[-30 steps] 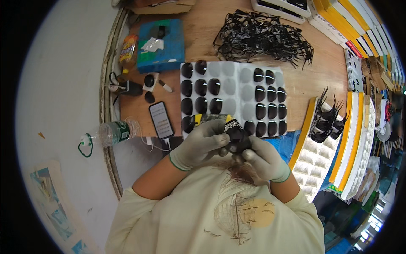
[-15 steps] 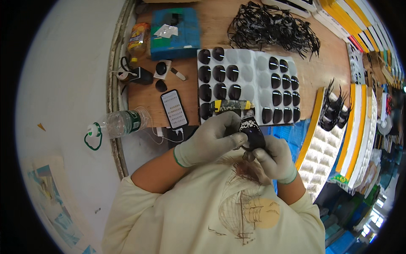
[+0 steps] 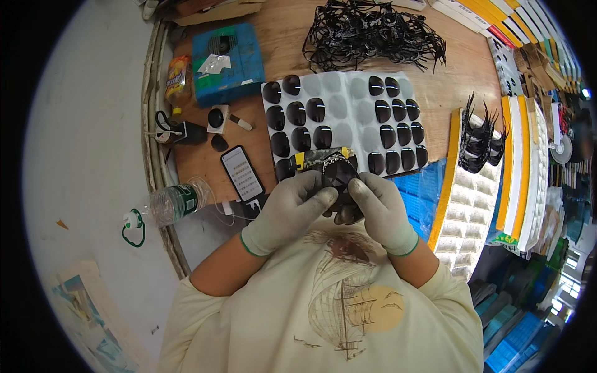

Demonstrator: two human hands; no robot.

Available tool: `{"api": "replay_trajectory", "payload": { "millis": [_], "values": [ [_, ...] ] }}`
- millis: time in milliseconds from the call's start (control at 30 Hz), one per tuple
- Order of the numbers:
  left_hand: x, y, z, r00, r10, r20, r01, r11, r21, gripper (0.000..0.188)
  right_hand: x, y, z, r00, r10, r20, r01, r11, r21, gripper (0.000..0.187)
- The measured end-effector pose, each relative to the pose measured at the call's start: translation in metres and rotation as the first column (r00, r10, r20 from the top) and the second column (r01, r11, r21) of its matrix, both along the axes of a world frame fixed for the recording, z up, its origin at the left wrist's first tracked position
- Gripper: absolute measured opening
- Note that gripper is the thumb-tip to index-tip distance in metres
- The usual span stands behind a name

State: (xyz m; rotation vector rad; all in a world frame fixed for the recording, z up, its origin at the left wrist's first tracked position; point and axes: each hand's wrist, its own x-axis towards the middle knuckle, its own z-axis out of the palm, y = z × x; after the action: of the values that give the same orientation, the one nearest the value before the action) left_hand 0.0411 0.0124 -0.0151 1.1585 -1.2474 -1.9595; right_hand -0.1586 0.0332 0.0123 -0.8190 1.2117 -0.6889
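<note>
Underneath, wooden tabletop (image 3: 283, 46): partly covered by a white sheet (image 3: 350, 118), on which dark lenses (image 3: 276, 117) were set in rows.
Far side: black strips (image 3: 373, 37) were heaped in a tangle.
Room: bounded at left by a pale wall (image 3: 93, 124).
Forearms (image 3: 221, 268): angled inward.
Grip: a dark piece (image 3: 339, 176) was pinched by the gloved left hand (image 3: 291, 208) and right hand (image 3: 384, 209), thumbs and fingers closed.
Its place: held before the chest.

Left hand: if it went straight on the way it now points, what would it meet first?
The left hand would meet the dark sunglasses first, which it holds; past them the right hand seems next in line, though depth is unclear.
</note>
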Motion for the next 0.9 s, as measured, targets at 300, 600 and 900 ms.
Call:
{"api": "replay_trajectory", "payload": {
  "millis": [300, 600, 900],
  "values": [
    [-0.013, 0.002, -0.012, 0.999, 0.007, 0.034, -0.005, 0.999, -0.049, 0.029, -0.017, 0.012, -0.011, 0.962, 0.063, -0.265, -0.136, 0.955, -0.265, 0.021],
    [-0.018, -0.045, -0.007, 0.942, -0.293, -0.163, 0.238, 0.927, -0.29, 0.038, -0.048, -0.018, 0.007, 0.929, 0.356, -0.101, -0.369, 0.878, -0.304, 0.045],
    [-0.084, -0.186, -0.025, 0.816, -0.036, 0.577, 0.462, 0.642, -0.612, 0.037, -0.175, -0.066, -0.018, 0.763, 0.069, -0.643, -0.38, 0.853, -0.358, 0.041]
  ]
}}
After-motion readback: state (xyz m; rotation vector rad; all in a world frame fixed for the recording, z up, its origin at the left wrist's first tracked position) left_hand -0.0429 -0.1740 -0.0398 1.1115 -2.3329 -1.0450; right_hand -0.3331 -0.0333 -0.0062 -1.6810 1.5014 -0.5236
